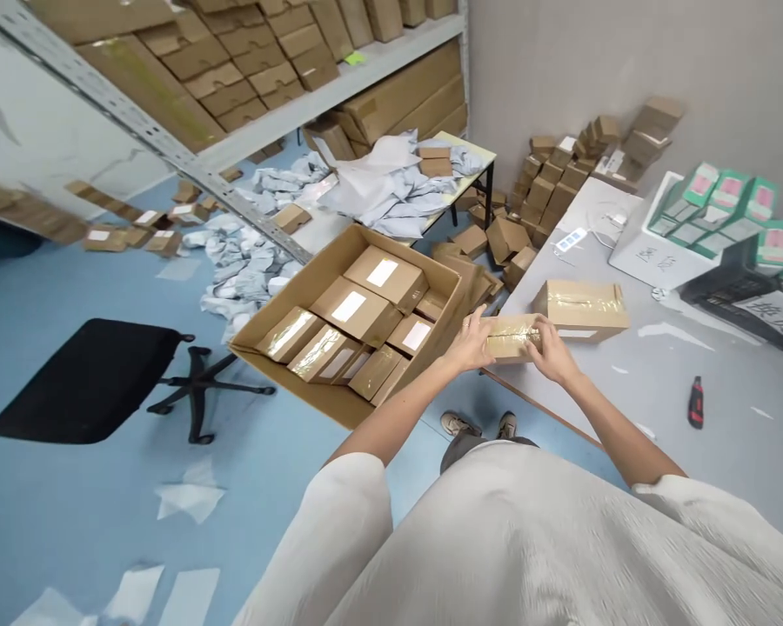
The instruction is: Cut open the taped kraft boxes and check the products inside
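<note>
By table edge (553, 405): brn box (507, 347) w/ shiny tape (520, 333).

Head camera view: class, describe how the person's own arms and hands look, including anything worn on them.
Loose, off-white short sleeves end near the elbows. The forearms are bare, with no watch visible. The left hand and right hand wear no gloves; any ring is too small to confirm.
</note>
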Tool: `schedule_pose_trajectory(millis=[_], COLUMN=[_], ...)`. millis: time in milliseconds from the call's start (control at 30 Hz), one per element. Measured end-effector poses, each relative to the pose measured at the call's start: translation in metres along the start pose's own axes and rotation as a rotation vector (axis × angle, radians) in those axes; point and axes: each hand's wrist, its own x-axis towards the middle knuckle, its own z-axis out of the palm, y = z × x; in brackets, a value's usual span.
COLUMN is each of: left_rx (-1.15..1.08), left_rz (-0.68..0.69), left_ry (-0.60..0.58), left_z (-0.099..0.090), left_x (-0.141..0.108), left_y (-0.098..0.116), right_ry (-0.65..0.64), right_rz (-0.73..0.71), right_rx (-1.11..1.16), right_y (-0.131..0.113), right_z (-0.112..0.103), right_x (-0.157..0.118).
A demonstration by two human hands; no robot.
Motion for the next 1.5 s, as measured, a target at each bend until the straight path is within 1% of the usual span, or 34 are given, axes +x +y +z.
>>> schedule_pose_trajectory(millis=[100, 200, 300, 400, 533, 633, 733, 867, 1000, 1100, 1200, 1267, 1333, 1400, 1500], left_rx=[0.007, 0.022, 0.033, 0.036, 0.036, 0.051, 0.100, 0.138, 0.132, 0.143, 0.208, 0.220, 0.191, 0.169, 0.166], left_rz=[0.013, 0.043, 0.063, 0.072, 0.061, 0.054, 0.058, 0.064, 0.078, 0.066, 0.060, 0.075, 0.083, 0.064, -0.001], left_ry=[-0.042, -0.061, -0.089, -0.121, -0.132, -0.131, -0.143, -0.163, -0.181, -0.167, -0.163, -0.171, -0.165, -0.136, -0.073], left_z=[0.025, 0.049, 0.070, 0.087, 0.105, 0.115, 0.121, 0.117, 0.106, 0.101, 0.095, 0.090, 0.081, 0.070, 0.048], left_x=[0.012, 0.028, 0.042, 0.057, 0.077, 0.090, 0.099, 0.113, 0.131, 0.143, 0.148, 0.144, 0.135, 0.122, 0.095], left_y=[0.027, 0.050, 0.068, 0.082, 0.089, 0.085, 0.079, 0.073, 0.069, 0.066, 0.064, 0.060, 0.053, 0.042, 0.017], right_ry=[0.032, 0.071, 0.103, 0.132, 0.151, 0.145, 0.131, 0.094, 0.111, 0.109, 0.108, 0.150, 0.182, 0.169, 0.111], right_rz=[0.099, 0.195, 0.257, 0.286, 0.302, 0.302, 0.296, 0.300, 0.279, 0.264, 0.279, 0.260, 0.211, 0.153, 0.055], right_rx=[0.026, 0.042, 0.060, 0.091, 0.108, 0.110, 0.110, 0.074, 0.070, 0.086, 0.034, -0.007, -0.026, -0.031, -0.029], right_y=[0.031, 0.061, 0.090, 0.115, 0.140, 0.153, 0.163, 0.172, 0.177, 0.177, 0.171, 0.164, 0.154, 0.142, 0.118], right_z=[-0.009, -0.015, -0.018, -0.019, -0.019, -0.016, -0.012, -0.009, -0.009, -0.011, -0.014, -0.016, -0.016, -0.014, -0.005], right_x=[-0.022, -0.039, -0.051, -0.059, -0.063, -0.062, -0.060, -0.053, -0.040, -0.032, -0.028, -0.025, -0.020, -0.009, 0.016])
